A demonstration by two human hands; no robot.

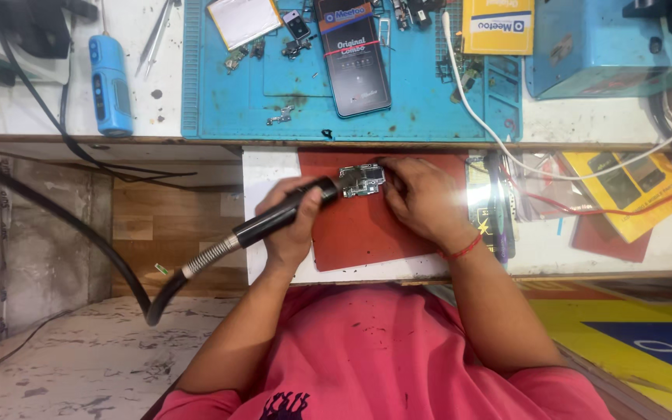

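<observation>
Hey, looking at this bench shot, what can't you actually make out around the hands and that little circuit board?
Head view only:
- Circuit board: too small and glare-washed; components unreadable.
- Right hand: fingertips hide the board's right edge; grip unclear.
- Left hand covers the middle of the black handpiece.
- Nozzle tip: whether it touches the board is unclear.
- Hose: leaves the frame's left edge.
</observation>
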